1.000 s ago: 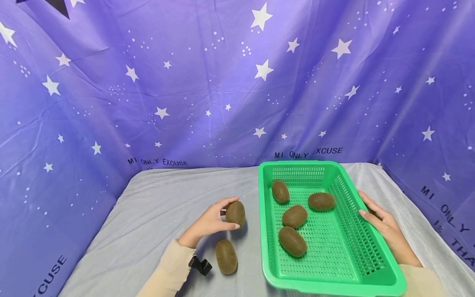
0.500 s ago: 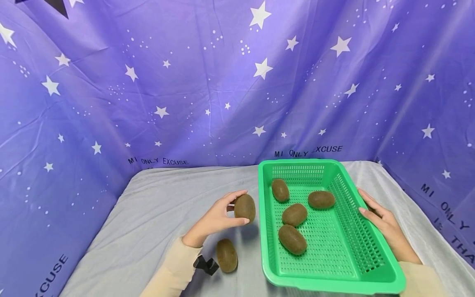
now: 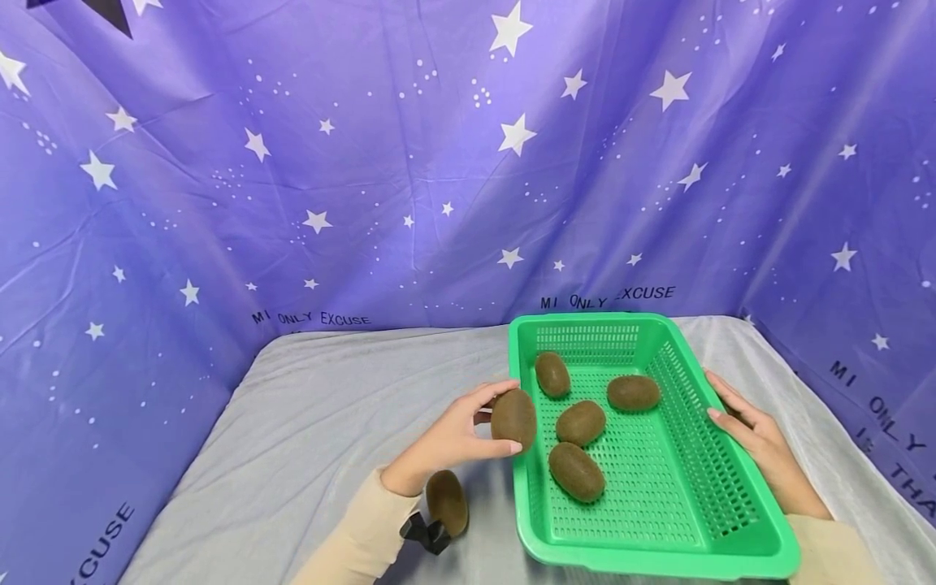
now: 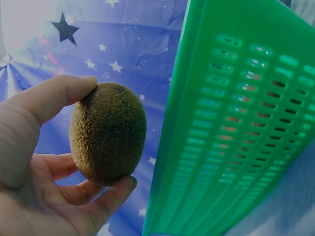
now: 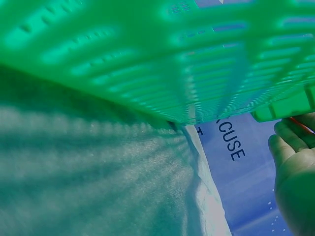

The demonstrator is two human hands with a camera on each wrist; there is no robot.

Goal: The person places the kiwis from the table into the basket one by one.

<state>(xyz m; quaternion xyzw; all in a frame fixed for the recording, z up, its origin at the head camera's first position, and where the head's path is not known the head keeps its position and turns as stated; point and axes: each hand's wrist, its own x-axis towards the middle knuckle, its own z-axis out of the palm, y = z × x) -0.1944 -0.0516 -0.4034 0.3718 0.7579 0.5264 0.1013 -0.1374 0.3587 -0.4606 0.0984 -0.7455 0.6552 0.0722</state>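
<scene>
My left hand (image 3: 461, 431) grips a brown fuzzy kiwi (image 3: 514, 420) between thumb and fingers, at the left rim of a green plastic basket (image 3: 658, 561). In the left wrist view the kiwi (image 4: 108, 132) stands upright in the fingers, apart from the basket wall (image 4: 206, 147). Inside the basket lie several more kiwis (image 3: 581, 424), mostly towards its left side. My right hand (image 3: 764, 451) holds the basket's right rim. The right wrist view shows its fingers (image 5: 283, 150) under the rim. One loose kiwi (image 3: 448, 502) is on the cloth, partly hidden by the left wrist.
A grey cloth (image 3: 292, 455) covers the table. Behind it and at both sides hangs a purple curtain (image 3: 409, 162) with white stars. A black strap piece (image 3: 426, 534) sticks out from the left cuff, beside the loose kiwi.
The left hand has carried its kiwi rightwards, from over the cloth to the basket's left rim. Its wrist now covers part of the loose kiwi. The right hand and basket have barely moved.
</scene>
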